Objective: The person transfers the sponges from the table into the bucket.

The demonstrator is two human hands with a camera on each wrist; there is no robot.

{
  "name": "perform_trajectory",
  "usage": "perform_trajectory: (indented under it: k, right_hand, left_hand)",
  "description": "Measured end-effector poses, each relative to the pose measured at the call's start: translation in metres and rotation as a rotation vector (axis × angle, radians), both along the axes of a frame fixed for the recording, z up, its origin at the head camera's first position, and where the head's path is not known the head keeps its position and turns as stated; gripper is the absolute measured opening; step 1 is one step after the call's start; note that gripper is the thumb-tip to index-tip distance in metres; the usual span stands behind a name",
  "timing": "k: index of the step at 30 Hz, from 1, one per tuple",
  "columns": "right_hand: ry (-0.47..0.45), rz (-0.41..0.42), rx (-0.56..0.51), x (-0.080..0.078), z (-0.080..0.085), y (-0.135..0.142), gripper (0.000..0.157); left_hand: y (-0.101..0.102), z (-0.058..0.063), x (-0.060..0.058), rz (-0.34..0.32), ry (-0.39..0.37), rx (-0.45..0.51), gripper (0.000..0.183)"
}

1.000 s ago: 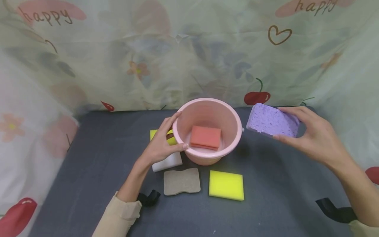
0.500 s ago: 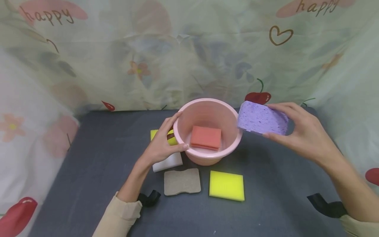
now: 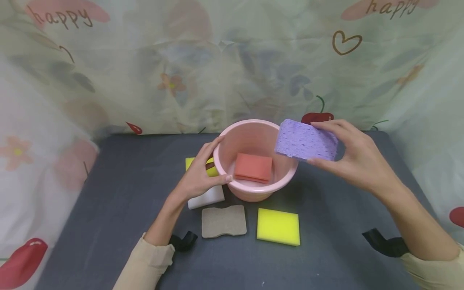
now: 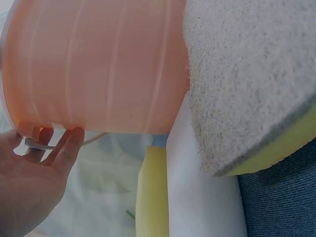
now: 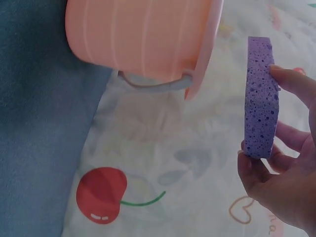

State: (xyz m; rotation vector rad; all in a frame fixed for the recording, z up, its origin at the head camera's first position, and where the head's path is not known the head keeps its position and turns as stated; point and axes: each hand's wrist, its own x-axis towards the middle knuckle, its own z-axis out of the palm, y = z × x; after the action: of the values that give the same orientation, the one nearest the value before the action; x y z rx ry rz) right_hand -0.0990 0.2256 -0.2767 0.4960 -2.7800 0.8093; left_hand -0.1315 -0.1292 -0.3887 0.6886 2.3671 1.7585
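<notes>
A pink bucket [image 3: 250, 195] stands upright on the dark table, with a folded-looking orange-red sponge [image 3: 253, 167] lying on its bottom. My left hand [image 3: 197, 177] grips the bucket's rim on the left side, thumb at the front and fingers around the outside. In the left wrist view the fingers [image 4: 69, 150] press the wall close to the white handle. My right hand [image 3: 357, 157] pinches a purple sponge [image 3: 306, 141] with pores by its edges. In the head view this sponge overlaps the bucket's right rim; the right wrist view shows it above the rim's level, held edge-on.
In front of the bucket lie a grey-topped sponge [image 3: 223, 221] with notched sides and a yellow sponge [image 3: 278, 226]. A white block [image 3: 206, 197] and another yellow sponge [image 3: 189, 162] sit left of the bucket, partly behind my left hand. A patterned curtain [image 3: 145, 80] surrounds the table.
My right hand has carried the purple sponge leftward and slightly up, from beside the bucket to over its right rim. The left hand keeps its hold on the bucket.
</notes>
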Motion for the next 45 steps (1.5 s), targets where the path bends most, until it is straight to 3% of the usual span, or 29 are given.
perform_trajectory:
  k: [15,30,37,45]
  right_hand:
    - [-0.016,0.102,-0.057,-0.007,-0.008,-0.020,0.073]
    - [-0.020,0.216,-0.106,-0.017,-0.022,-0.049,0.070]
    - [-0.032,0.256,-0.098,-0.020,-0.027,-0.059,0.073]
    - [-0.124,0.238,-0.020,-0.025,-0.029,-0.071,0.073]
  left_hand:
    - [0.002,0.002,-0.002,-0.016,-0.022,0.009,0.097]
    - [0.002,-0.001,0.001,0.011,-0.038,-0.002,0.097]
    - [0.001,-0.001,0.001,0.009,-0.041,0.007,0.096]
    - [0.001,0.002,0.001,0.012,-0.033,-0.004,0.096]
